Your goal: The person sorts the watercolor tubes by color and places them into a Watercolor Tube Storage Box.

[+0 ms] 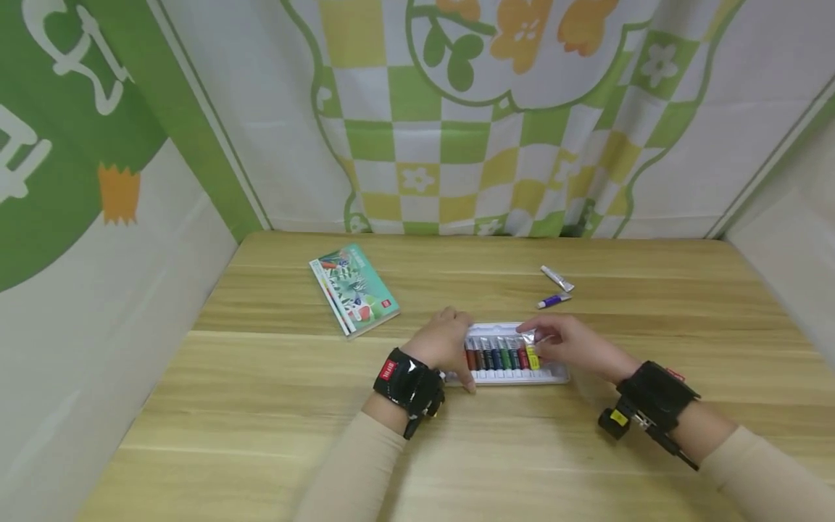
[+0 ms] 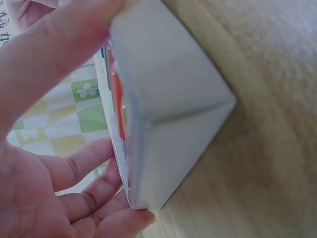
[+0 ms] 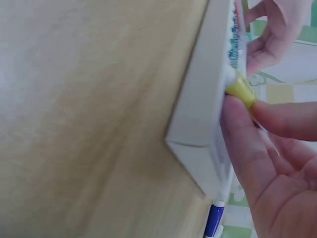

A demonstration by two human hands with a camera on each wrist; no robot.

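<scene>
A white tray (image 1: 515,377) with several coloured paint tubes lies on the wooden table in front of me. My left hand (image 1: 450,349) grips the tray's left end; in the left wrist view the thumb (image 2: 59,54) lies along one side of the tray (image 2: 168,114) and the fingers (image 2: 99,198) curl against the other. At the tray's right end my right hand (image 1: 554,341) pinches the yellow tube (image 1: 532,356). In the right wrist view the yellow tube (image 3: 241,90) sits at the tray's (image 3: 198,114) edge between thumb and finger.
A silver tube (image 1: 557,278) and a purple tube (image 1: 554,300) lie loose behind the tray. A green illustrated booklet (image 1: 354,290) lies at the back left. Cloth-covered walls close in the table on three sides.
</scene>
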